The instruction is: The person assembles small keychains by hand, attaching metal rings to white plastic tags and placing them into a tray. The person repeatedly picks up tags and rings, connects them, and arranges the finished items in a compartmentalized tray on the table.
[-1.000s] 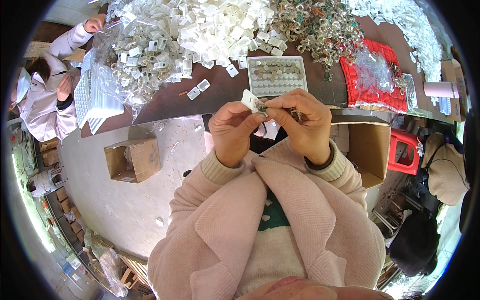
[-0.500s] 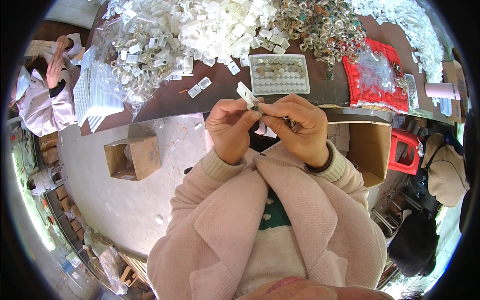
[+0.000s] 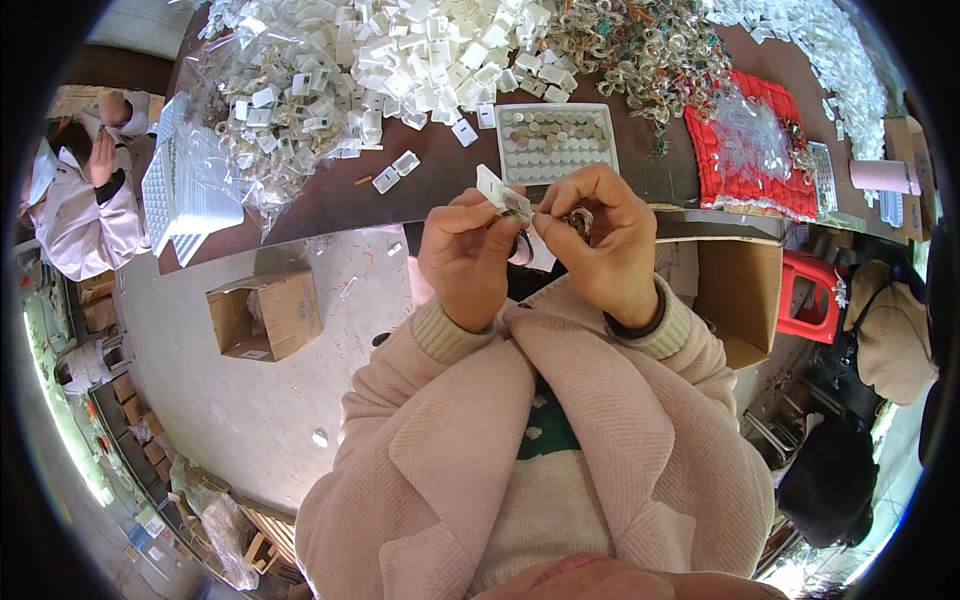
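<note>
Left hand (image 3: 465,262): thumb and fingers pinch a small white plastic case (image 3: 489,187), held up in the air by the near edge of the brown table (image 3: 430,195)
Right hand (image 3: 612,250): thumb and pointing finger are bent in a pinch just beside the case, with the tips close together; I cannot tell if a tiny thing is caught between them
White case: it is between the two hands, with one flat side sticking up like an open lid and its lower end facing the right fingertips
Curled wire bundle (image 3: 579,222): it looks brown and shiny, and it sits in the right hand, between the thumb and the bent fingers
Step at the case: I think this is the fiddly bit, with the left hand keeping the case still and the right fingertips busy at its end
Next move: it seems to need a steady left pinch and soft, careful right fingers, and the curly wires kept loose so they do not snag or tug
Tray (image 3: 530,180): it lies flat on the table just past the hands, with little round discs (image 3: 548,132) in its far rows
Piles: lots of white cases (image 3: 440,60) are heaped at the back, and a heap of curly wires (image 3: 640,50) is to their right
</note>
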The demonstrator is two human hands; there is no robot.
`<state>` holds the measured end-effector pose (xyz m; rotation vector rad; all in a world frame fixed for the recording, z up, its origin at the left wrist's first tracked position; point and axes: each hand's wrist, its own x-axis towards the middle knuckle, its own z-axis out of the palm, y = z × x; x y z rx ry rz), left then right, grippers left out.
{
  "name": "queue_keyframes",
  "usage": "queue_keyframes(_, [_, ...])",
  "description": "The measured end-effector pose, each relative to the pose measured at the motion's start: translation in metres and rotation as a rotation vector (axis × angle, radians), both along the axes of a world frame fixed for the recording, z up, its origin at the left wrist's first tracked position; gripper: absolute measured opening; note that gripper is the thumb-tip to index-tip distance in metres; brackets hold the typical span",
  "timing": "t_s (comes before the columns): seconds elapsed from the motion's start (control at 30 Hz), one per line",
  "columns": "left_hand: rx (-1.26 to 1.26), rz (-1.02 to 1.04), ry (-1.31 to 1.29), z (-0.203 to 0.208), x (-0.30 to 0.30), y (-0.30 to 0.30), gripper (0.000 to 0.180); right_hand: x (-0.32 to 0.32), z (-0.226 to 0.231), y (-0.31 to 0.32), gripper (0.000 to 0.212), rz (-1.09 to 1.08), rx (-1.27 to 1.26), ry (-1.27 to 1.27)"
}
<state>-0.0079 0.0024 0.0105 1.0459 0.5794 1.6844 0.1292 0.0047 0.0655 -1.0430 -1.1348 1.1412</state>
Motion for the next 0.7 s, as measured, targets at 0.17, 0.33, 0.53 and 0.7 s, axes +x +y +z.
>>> queue_keyframes(0.17, [-0.063, -0.027, -0.09, 0.003, -0.001, 0.001, 0.025, 0.012, 0.009, 0.005, 0.02, 0.164, -0.148, 0.021])
queue_keyframes(0.33, [-0.27, -0.125, -0.312, 0.009, -0.003, -0.002, 0.019, 0.001, -0.005, 0.01, 0.02, 0.231, -0.239, 0.365])
queue_keyframes(0.53, [-0.311, -0.094, -0.349, 0.002, -0.003, -0.001, 0.016, -0.01, -0.015, -0.003, 0.032, 0.1, 0.021, -0.067])
queue_keyframes(0.7, [-0.328, -0.087, -0.278, -0.005, -0.006, 0.002, 0.015, -0.001, -0.011, -0.009, 0.041, 0.101, 0.237, -0.578])
